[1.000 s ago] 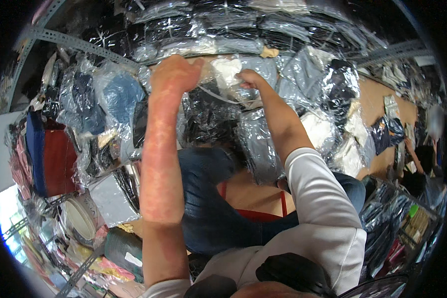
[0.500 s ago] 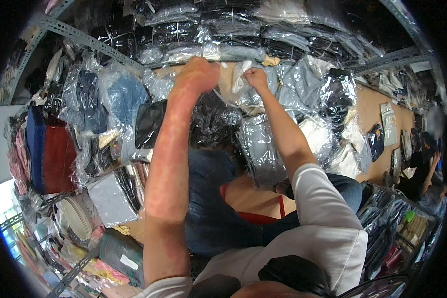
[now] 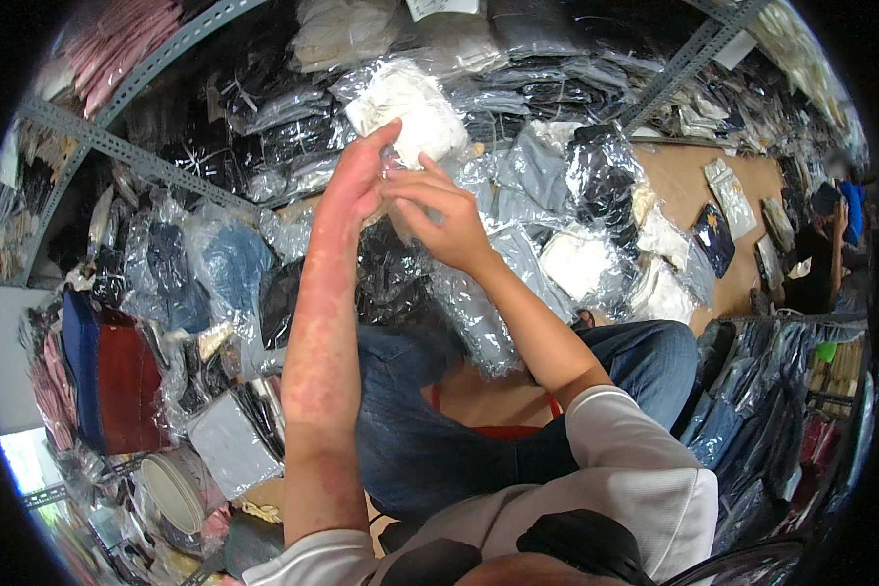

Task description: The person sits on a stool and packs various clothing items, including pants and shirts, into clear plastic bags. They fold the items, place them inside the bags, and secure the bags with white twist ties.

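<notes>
A folded white garment in a clear plastic bag (image 3: 422, 115) lies at the top centre, against stacked bagged clothes. My left hand (image 3: 363, 178) is just below it, its upper digit stretched up over the bag's lower edge; whether it touches the plastic I cannot tell. My right hand (image 3: 441, 213) is beside the left, fingers spread and their tips close to the left palm. No object shows in either hand. Below them lie dark bagged garments (image 3: 391, 269) and a grey bagged garment (image 3: 479, 308).
Metal shelf posts (image 3: 146, 156) stand at the left and upper right. More bagged garments, such as a blue one (image 3: 227, 264) and white ones (image 3: 581, 264), cover the surface. A red and blue box (image 3: 127, 386) stands at the left. Another person (image 3: 835, 234) is at the far right.
Both hands have come closer together, and their closed fingers have opened. The white bagged garment now shows beyond them. The view has shifted, with more of the upper shelf in it.
</notes>
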The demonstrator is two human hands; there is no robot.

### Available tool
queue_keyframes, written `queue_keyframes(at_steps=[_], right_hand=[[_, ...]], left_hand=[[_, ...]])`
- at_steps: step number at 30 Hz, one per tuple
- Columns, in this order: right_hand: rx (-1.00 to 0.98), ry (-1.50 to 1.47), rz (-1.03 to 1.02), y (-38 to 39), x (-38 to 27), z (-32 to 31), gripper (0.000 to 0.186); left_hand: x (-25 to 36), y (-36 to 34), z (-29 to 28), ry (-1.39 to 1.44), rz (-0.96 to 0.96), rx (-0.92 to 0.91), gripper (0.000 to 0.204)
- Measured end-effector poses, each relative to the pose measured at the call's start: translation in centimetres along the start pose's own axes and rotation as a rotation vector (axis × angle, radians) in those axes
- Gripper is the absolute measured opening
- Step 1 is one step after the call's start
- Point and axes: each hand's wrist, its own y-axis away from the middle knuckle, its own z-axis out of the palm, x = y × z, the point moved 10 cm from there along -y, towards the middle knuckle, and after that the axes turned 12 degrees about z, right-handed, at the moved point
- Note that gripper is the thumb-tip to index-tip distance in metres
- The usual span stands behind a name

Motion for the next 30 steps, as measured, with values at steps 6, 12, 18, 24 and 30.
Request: queue_keyframes(at_steps=[6, 12, 18, 24, 30], right_hand=[[0.421, 0.019, 0.205, 0.3, 3.5, -10.7, 0.037], [0.155, -0.439, 0.496, -1.7, 8.1, -12.6, 0.093], [-0.063, -0.706, 0.632, -0.8, 8.5, -11.6, 0.076], [0.113, -0.645, 0.789, 0.4, 12.7, -14.0, 0.060], [0.556, -0.208, 0.676, 5.0, 17.3, -27.5, 0.051]], left_hand=[[2.9, 2.1, 5.7, 0.015, 0.023, -0.103, 0.038], [1.8, 2.8, 8.5, 0.013, -0.040, -0.241, 0.042], [0.7, 2.8, 9.4, -0.233, -0.074, -0.267, 0.043], [-1.2, 2.5, 11.0, -0.533, -0.094, -0.286, 0.042], [6.6, -1.1, 6.0, -1.169, 0.473, 0.325, 0.069]])
